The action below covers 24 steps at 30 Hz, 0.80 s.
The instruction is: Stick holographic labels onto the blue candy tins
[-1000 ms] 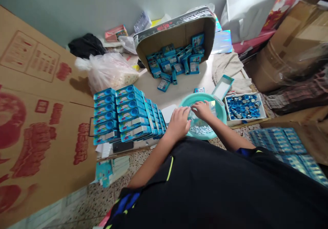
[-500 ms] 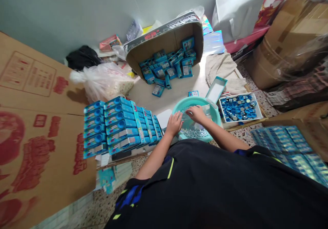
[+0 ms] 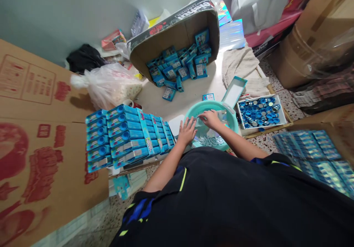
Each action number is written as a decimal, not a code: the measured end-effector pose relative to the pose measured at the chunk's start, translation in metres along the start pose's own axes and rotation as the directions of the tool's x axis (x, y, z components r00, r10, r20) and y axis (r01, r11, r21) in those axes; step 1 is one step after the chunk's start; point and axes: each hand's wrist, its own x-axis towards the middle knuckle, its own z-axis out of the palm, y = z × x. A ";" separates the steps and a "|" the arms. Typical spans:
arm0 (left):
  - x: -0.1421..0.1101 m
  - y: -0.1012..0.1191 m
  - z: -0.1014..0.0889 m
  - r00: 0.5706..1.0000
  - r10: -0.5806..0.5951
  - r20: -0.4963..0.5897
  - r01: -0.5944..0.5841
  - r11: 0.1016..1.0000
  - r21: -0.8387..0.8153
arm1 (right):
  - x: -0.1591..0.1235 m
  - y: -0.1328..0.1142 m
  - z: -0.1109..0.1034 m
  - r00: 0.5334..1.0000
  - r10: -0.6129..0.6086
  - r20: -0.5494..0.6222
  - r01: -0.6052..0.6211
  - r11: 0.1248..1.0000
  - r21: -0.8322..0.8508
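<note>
Stacked blue boxes [image 3: 129, 134] stand at left; the left hand [image 3: 187, 131], fingers extended, reaches over the left rim of a turquoise basin [image 3: 236, 124], its grip impossible to tell; small pale pieces [image 3: 211, 141] lie in the basin; the right hand [image 3: 211, 120] bends its fingers over it, hold unclear; blue caps [image 3: 259, 112] fill a white tray [image 3: 283, 111] alongside.

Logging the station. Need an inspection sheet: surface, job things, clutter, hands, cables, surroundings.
Surface: pale table, partly covered.
Job's things: basin with pale pieces; caps in white box, right; blue boxes stacked left.
Clutter: clear bag, black bundle, open carton with blue packs.
Hands: left hand at basin's left rim; right hand over basin; what they grip unclear.
Cables: nothing seen.
Surroundings: wall behind; large carton at left.
</note>
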 end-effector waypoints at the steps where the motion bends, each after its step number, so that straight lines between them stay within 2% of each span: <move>1: 0.000 0.000 0.000 0.999 0.043 -0.008 -0.043 0.998 -0.049 | 0.000 0.000 0.000 1.000 0.001 0.001 -0.001 1.000 0.002; 6: -0.010 0.009 0.001 0.966 0.258 0.026 -0.245 0.942 -0.230 | 0.001 -0.001 -0.002 1.000 0.003 0.011 -0.003 1.000 0.007; 9: -0.013 0.014 -0.004 0.944 0.320 0.081 -0.287 0.916 -0.280 | -0.001 -0.002 -0.004 1.000 0.000 0.023 0.000 1.000 0.009; 11: -0.010 0.014 -0.010 0.958 0.273 0.090 -0.238 0.929 -0.284 | -0.002 -0.002 -0.005 1.000 -0.005 0.029 0.005 1.000 0.013; 15: 0.012 0.012 -0.022 0.993 0.048 0.108 -0.021 0.971 -0.237 | -0.006 -0.003 -0.007 0.999 -0.009 0.039 0.009 1.000 0.016; 20: 0.037 0.019 -0.028 0.968 -0.126 0.215 0.157 0.978 -0.135 | -0.006 -0.004 -0.008 0.999 -0.013 0.051 0.012 1.000 0.013; 24: 0.042 0.026 -0.026 0.942 -0.154 0.298 0.173 0.984 -0.037 | -0.005 -0.002 -0.007 0.998 -0.017 0.058 0.016 1.000 0.011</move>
